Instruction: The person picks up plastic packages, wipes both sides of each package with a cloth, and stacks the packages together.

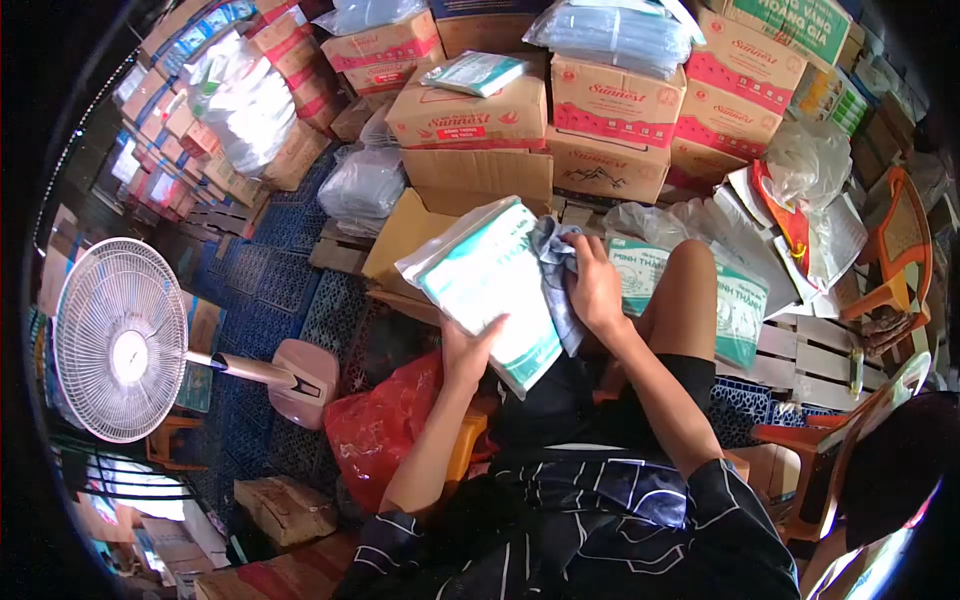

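Note:
My left hand (468,350) grips the lower left edge of a green-and-white package (490,285) in clear plastic, with the thumb on its front. The package is tilted above my lap, and bright glare hides part of its print. In my right hand (596,290) is a bunched grey-blue cloth (562,305), which lies against the package's right edge. Just behind the package stands an open cardboard box (400,240), its inside partly hidden. Similar packages marked "Minh Thành" (740,310) lie to the right, partly behind my raised knee.
Stacked Sunnest cartons (610,110) line the back, with plastic-wrapped bundles (615,40) on top. A standing fan (125,340) is at the left. A red plastic bag (385,430) sits by my left forearm. Orange chairs (905,240) and wooden pallets (815,355) are on the right.

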A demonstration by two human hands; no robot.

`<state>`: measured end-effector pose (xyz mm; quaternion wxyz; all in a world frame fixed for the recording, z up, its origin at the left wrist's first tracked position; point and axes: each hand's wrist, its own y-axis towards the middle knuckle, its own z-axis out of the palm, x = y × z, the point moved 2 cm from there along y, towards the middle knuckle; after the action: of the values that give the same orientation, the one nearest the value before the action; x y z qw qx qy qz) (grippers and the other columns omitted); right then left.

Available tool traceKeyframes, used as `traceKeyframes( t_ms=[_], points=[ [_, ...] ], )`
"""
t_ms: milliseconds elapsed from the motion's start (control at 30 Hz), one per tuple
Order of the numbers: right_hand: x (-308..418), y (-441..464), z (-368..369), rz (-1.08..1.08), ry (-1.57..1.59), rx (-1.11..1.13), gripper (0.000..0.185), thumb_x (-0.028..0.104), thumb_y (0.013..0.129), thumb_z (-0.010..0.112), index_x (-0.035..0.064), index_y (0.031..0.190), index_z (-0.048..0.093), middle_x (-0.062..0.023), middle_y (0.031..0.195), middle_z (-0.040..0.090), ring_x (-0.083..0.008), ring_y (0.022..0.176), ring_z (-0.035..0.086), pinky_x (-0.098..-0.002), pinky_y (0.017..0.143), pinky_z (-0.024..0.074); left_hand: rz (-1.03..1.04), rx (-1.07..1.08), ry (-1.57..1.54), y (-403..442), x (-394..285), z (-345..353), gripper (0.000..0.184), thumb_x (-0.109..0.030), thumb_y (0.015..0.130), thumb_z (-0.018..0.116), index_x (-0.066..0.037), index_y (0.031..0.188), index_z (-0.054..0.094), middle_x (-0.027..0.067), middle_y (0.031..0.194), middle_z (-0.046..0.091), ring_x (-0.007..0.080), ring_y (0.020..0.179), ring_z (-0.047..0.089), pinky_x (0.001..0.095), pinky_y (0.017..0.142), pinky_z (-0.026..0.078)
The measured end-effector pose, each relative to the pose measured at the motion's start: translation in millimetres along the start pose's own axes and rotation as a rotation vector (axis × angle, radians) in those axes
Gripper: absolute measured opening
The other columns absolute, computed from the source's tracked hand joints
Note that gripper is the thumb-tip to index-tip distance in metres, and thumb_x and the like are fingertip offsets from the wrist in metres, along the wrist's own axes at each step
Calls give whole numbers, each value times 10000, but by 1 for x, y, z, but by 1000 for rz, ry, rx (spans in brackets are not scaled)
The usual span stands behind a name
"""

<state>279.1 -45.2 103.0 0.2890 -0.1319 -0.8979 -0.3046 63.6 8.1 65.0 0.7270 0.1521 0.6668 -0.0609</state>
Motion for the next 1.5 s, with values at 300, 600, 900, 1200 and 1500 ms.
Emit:
traceKeyframes(
  t_ms=[300, 600, 900, 1200, 1500],
  points=[
    [81, -13, -30, -257, 444, 315, 524, -71, 667, 654, 43, 1170, 567, -177, 1095, 583, -396, 1025, 603, -422, 818, 527, -76, 277, -192, -1, -6, 2, 632, 31, 793, 614, -39, 1373, 375, 60, 1276, 523, 168, 1169, 527, 326, 999, 430],
    [92, 13, 34, -474, 151, 286, 409, 55, 749, 617, 74, 1157, 599, -134, 1076, 595, -352, 862, 652, -412, 700, 550, -221, 217, -11, -4, -5, 0, 624, -36, 817, 690, -19, 1364, 391, 81, 1310, 485, 182, 1224, 470, 347, 1026, 392],
    [48, 51, 29, -261, -48, -25, 320, 24, 790, 549, 95, 1099, 600, -136, 958, 590, -360, 763, 645, -440, 631, 539, -228, 241, -92, -3, -4, 1, 498, 20, 798, 712, -7, 1244, 491, 67, 1104, 615, 157, 1010, 606, 311, 892, 492],
    [43, 33, -77, -186, 204, 174, 762, 4, 696, 649, 109, 1400, 377, -206, 1140, 619, -435, 919, 625, -473, 789, 539, -293, 195, -145, -3, -7, 3, 628, 16, 792, 718, 3, 1345, 422, 93, 1244, 561, 194, 1132, 559, 342, 983, 445],
    [157, -34, -193, -740, 526, 451, 379, 179, 830, 631, 107, 1201, 615, -125, 765, 596, -176, 551, 603, -272, 428, 481, -357, 222, -94, -6, -14, 8, 602, 81, 831, 622, 29, 1383, 386, 137, 1322, 529, 219, 1184, 540, 349, 1001, 441]
  ],
)
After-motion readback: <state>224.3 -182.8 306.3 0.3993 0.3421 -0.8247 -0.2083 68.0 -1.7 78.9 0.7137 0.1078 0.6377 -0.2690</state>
